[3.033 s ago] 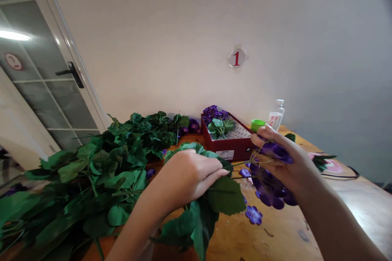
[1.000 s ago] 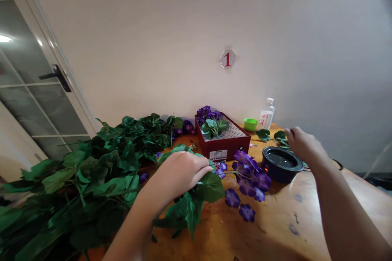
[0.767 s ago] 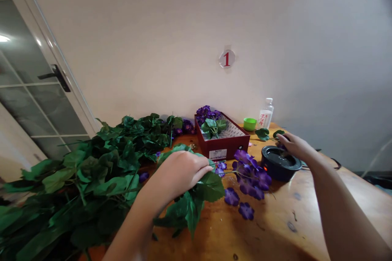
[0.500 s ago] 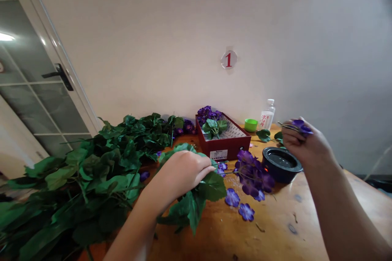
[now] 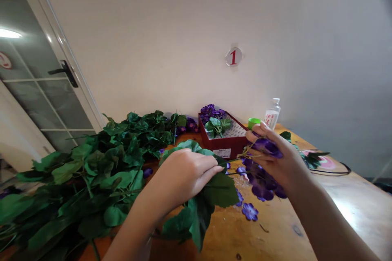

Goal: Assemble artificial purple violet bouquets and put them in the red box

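My right hand (image 5: 280,167) is clenched around a purple artificial flower sprig (image 5: 266,147), which sits at 3 o'clock from my left hand (image 5: 183,175). The sprig's long axis lies nearly level: its bloom is at 3 o'clock and its thin stem runs toward 9 o'clock. There it nears the artificial leaf spray (image 5: 220,193) gripped by my left hand, above the wooden bench (image 5: 352,208).

Bright indoor light; lamp glare (image 5: 9,33) on door glass (image 5: 36,102), sheen on surface (image 5: 358,212); edges bowed, top-right corner dark, blurred.
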`<state>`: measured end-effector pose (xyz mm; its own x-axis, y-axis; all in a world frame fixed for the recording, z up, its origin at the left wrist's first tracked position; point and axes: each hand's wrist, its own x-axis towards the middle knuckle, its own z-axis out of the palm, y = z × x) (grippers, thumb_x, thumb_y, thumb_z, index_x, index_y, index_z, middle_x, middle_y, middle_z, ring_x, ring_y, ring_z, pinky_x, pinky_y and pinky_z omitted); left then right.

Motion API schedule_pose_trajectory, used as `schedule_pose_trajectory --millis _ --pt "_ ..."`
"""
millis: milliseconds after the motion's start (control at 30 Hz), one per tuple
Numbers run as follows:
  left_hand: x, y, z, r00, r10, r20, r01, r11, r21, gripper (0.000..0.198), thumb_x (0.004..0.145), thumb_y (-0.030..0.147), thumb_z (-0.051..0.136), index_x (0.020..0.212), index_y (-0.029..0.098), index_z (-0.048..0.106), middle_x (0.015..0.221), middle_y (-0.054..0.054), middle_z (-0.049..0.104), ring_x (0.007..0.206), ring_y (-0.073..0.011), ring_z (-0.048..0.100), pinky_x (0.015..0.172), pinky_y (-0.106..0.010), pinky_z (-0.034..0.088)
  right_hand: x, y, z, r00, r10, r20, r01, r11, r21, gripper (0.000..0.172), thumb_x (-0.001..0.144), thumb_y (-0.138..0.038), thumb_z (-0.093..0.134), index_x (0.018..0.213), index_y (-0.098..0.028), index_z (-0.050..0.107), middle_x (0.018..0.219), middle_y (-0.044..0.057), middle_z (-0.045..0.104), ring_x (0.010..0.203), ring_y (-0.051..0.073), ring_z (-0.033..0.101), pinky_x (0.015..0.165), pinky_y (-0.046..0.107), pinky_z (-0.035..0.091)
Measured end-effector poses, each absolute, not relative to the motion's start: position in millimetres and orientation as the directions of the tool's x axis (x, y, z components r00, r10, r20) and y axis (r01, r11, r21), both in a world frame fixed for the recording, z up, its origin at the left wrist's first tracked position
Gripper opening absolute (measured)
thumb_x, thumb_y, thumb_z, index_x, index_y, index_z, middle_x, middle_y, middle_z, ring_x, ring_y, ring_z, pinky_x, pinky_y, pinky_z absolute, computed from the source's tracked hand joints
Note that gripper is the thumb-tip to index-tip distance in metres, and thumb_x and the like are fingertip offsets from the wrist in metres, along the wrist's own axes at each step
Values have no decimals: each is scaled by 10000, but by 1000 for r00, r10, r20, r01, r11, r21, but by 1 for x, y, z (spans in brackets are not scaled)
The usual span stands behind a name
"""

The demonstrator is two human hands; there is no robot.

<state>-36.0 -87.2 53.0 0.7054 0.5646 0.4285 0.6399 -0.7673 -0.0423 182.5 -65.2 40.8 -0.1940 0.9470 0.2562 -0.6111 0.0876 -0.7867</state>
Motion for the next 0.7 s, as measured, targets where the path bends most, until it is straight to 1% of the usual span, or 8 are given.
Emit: schedule_pose_trajectory --millis 200,333,433,567,700 --pt "-38 -84 52 701 558 445 640 -767 -45 298 941 323 392 845 198 646 754 10 679 683 -152 609 652 -269 377 182 -66 42 -186 953 239 -630 71 -773 266 773 -277 631 674 -183 404 596 -67 301 411 14 96 326 132 117" --pt "-38 -85 52 704 557 441 640 -766 -54 302 941 323 390 841 197 646 756 10 679 680 -152 608 651 -269 373 182 -65 41 -197 950 242 -627 67 -776 242 810 -288 594 691 -184 411 607 -63 295 411 13 99 325 128 112" --pt "-38 -86 52 699 563 441 642 -766 -39 305 942 326 388 837 198 644 755 13 678 684 -153 611 650 -271 375 182 -65 42 -210 945 249 -613 71 -787 228 837 -297 558 700 -187 414 609 -60 301 407 14 102 326 131 112" --pt "-38 -86 53 699 576 424 650 -759 -40 304 940 328 390 832 197 642 758 14 680 681 -157 611 642 -277 372 181 -66 43 -199 947 253 -601 86 -795 217 851 -290 537 707 -190 409 612 -57 310 407 16 119 332 138 120" --pt "-37 -85 53 695 580 425 656 -753 -47 304 940 326 393 815 195 637 749 16 677 670 -154 605 636 -276 365 179 -69 43 -158 957 244 -578 111 -809 226 854 -297 535 700 -185 413 619 -48 339 399 9 163 340 139 131"
